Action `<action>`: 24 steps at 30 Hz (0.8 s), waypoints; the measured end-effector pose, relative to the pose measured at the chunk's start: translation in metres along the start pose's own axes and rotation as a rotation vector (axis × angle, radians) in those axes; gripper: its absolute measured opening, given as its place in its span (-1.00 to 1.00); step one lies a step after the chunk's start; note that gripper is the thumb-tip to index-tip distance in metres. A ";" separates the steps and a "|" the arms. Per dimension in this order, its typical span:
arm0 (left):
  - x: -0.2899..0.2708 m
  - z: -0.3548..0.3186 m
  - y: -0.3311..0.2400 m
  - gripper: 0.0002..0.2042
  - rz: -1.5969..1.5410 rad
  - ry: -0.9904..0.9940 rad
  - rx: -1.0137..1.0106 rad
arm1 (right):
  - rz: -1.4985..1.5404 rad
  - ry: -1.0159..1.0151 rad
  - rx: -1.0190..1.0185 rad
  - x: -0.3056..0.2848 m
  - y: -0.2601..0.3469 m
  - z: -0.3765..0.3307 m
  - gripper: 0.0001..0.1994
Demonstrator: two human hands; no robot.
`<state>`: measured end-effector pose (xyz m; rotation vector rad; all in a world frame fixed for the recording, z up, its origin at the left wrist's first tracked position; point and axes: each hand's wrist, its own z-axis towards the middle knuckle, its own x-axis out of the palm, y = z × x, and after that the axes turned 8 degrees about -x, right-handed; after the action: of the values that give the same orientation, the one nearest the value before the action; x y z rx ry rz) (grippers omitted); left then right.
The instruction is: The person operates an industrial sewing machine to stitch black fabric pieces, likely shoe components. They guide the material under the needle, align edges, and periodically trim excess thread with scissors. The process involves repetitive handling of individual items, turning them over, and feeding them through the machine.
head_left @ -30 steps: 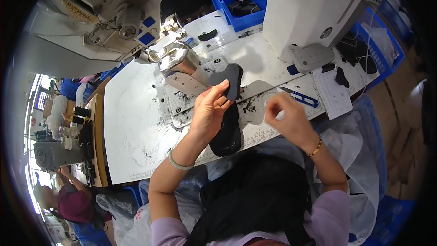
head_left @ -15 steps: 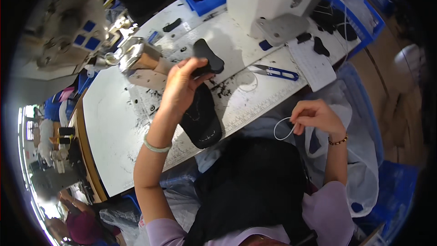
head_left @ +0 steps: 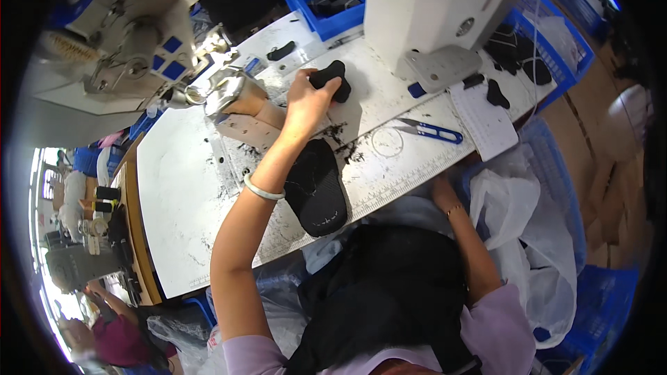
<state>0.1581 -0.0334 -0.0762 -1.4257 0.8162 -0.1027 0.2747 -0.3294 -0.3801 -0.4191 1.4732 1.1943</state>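
Observation:
My left hand (head_left: pixel 310 101) grips a small black curved padded piece (head_left: pixel 339 80) between thumb and fingers, on or just above the white table. Closer to me lies a larger flat black sole-shaped piece (head_left: pixel 317 198) with pale stitch marks, partly behind my left wrist. My right hand (head_left: pixel 442 196) is down at the table's front edge, in shadow. Its fingers are too dark and hidden to read, and no white cord shows there. Blue-handled thread snips (head_left: pixel 434 132) rest on the table between my two hands.
A sewing machine's metal post (head_left: pixel 240 101) stands left of my left hand, and its white column (head_left: pixel 424 14) rises ahead. Blue bins (head_left: pixel 321 24) hold black pieces. Paper (head_left: pixel 483 121) lies at the right, above plastic bags (head_left: pixel 514 208). Another person (head_left: pixel 121 337) sits far left.
My left hand has moved away from me and slightly right with the black padded piece. My right hand has dropped left to the table edge; the white cord loop it held is out of sight.

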 end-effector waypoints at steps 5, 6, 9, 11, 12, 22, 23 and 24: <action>-0.009 0.012 0.009 -0.61 0.256 -0.033 0.046 | 0.202 0.803 -0.304 -0.153 0.103 0.017 -0.81; -0.009 0.015 0.013 -0.54 0.252 -0.012 0.105 | 0.465 0.894 -0.284 -0.187 0.130 0.026 -0.78; -0.003 0.012 0.023 -0.44 0.374 -0.245 0.350 | 0.703 0.721 -0.235 -0.241 0.182 0.046 -0.84; -0.005 0.004 0.023 -0.41 0.422 -0.262 0.467 | 0.573 0.328 -0.261 -0.247 0.202 0.055 -0.87; -0.008 -0.002 0.024 -0.44 0.432 -0.290 0.563 | 0.454 0.159 -0.312 -0.239 0.204 0.060 -0.87; -0.081 -0.124 0.031 -0.73 0.439 -0.173 0.593 | 0.239 -0.046 -0.269 -0.207 0.180 0.091 -0.91; -0.090 -0.133 0.035 -0.77 0.453 -0.186 0.585 | 0.265 -0.050 -0.313 -0.210 0.184 0.095 -0.89; -0.098 -0.139 0.041 -0.79 0.444 -0.204 0.528 | 0.284 -0.055 -0.350 -0.215 0.190 0.100 -0.87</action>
<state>-0.0070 -0.0897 -0.0604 -0.7266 0.8408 0.1567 0.2399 -0.2407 -0.0917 -0.4164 1.3058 1.6888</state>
